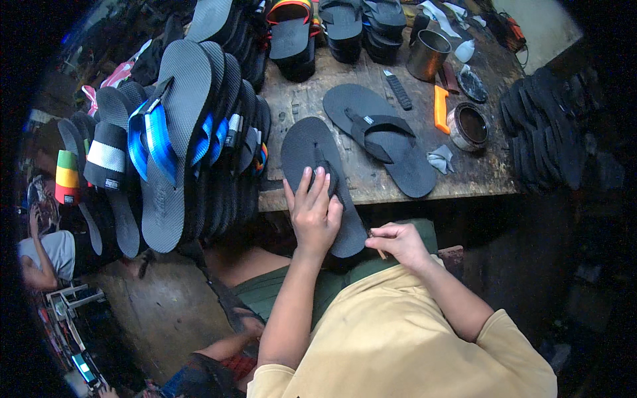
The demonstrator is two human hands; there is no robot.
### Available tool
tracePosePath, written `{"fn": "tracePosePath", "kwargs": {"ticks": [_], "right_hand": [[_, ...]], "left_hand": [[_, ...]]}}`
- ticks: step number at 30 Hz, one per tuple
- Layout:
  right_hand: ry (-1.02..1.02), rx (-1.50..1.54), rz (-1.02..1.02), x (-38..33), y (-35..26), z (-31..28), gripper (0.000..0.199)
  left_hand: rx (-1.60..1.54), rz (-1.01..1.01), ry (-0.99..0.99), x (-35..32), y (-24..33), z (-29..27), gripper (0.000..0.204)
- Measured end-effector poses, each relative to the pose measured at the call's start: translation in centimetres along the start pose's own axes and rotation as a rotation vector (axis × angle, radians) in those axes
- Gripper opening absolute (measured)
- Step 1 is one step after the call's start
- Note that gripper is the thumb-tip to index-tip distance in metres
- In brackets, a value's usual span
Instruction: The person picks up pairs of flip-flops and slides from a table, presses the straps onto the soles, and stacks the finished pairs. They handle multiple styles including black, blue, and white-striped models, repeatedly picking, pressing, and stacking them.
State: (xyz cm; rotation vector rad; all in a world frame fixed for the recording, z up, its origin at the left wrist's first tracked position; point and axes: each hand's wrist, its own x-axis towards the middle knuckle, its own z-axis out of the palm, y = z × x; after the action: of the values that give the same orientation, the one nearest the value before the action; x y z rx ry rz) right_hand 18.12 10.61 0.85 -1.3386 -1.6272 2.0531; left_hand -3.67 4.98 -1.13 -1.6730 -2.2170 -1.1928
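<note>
My left hand (pixel 314 213) presses down on a black flip-flop (pixel 308 149) that lies over the front edge of a worn wooden workbench (pixel 464 174), fingers spread over its strap. My right hand (pixel 397 242) is just right of the sandal's heel, fingers pinched on a thin brown stick-like tool (pixel 381 254). A second black flip-flop (pixel 381 136) with a wide strap lies on the bench to the right.
Rows of black sandals with blue, white and striped straps (pixel 172 142) stand on edge at the left. At the back of the bench are more sandals (pixel 342 26), a metal cup (pixel 426 54), an open tin (pixel 468 126), an orange-handled knife (pixel 441 109). Black soles (pixel 544 136) are stacked at right.
</note>
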Motion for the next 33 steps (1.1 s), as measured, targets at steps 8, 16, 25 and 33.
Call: {"fn": "tracePosePath", "kwargs": {"ticks": [8, 16, 25, 33], "right_hand": [[-0.070, 0.014, 0.032, 2.5, -0.6, 0.4, 0.032], [0.021, -0.024, 0.128, 2.1, -0.7, 0.5, 0.029], [0.067, 0.024, -0.091, 2.3, -0.8, 1.8, 0.030], [0.174, 0.123, -0.108, 2.4, -1.0, 3.6, 0.028]], "left_hand": [[0.022, 0.035, 0.021, 0.2, 0.0, 0.0, 0.041], [0.014, 0.031, 0.030, 0.1, 0.0, 0.0, 0.041], [0.006, 0.043, -0.005, -0.1, -0.1, -0.3, 0.043], [0.020, 0.036, -0.050, -0.3, -0.1, -0.6, 0.044]]}}
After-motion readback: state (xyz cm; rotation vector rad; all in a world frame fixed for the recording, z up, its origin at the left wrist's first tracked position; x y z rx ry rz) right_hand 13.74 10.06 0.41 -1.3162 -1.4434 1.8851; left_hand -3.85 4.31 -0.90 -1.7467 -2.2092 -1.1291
